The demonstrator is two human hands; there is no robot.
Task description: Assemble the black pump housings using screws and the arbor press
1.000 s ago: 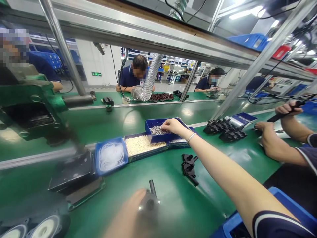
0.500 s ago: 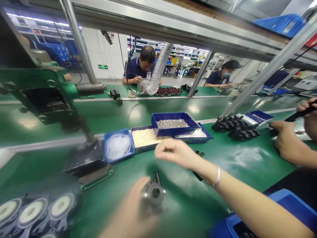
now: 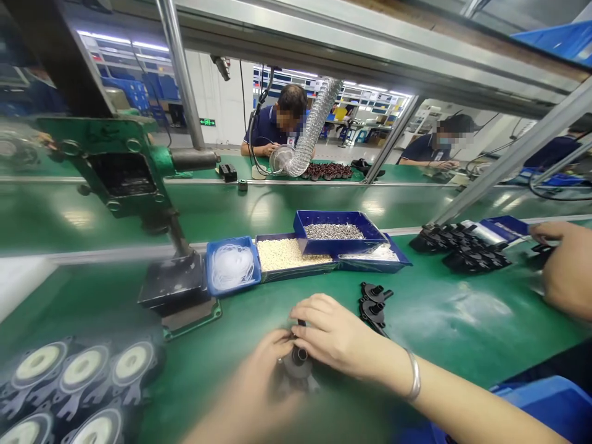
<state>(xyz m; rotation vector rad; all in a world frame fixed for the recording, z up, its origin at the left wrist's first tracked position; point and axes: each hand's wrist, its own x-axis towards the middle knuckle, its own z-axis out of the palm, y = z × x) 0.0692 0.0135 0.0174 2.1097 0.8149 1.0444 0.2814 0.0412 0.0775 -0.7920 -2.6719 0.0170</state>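
Note:
Low in the middle of the view, my left hand [image 3: 259, 376], blurred, is wrapped round the left side of a black round part [image 3: 298, 365] with upright stubs. My right hand [image 3: 330, 336], with a silver bangle at its wrist, has its bent fingers on the upper right of that part, around its upright tube. Whether its fingertips hold anything small is hidden. Two similar black parts [image 3: 374, 303] lie on the green table to the right of my right hand. Beyond my hands are a tray of cream pieces [image 3: 296, 254] and a blue tray of metal pins [image 3: 335, 232].
At left stands a green press [image 3: 123, 166] over a black block [image 3: 173, 280]. Black parts with white discs [image 3: 83, 370] lie at lower left. A blue tray holds clear rings [image 3: 232, 266]. Another person's hand [image 3: 568, 265] is at right, near black parts [image 3: 476, 250] and a blue bin [image 3: 550, 407].
My right hand has come down from near the trays onto the black part in my left hand. The view has shifted, and the neighbour's hands at right have moved.

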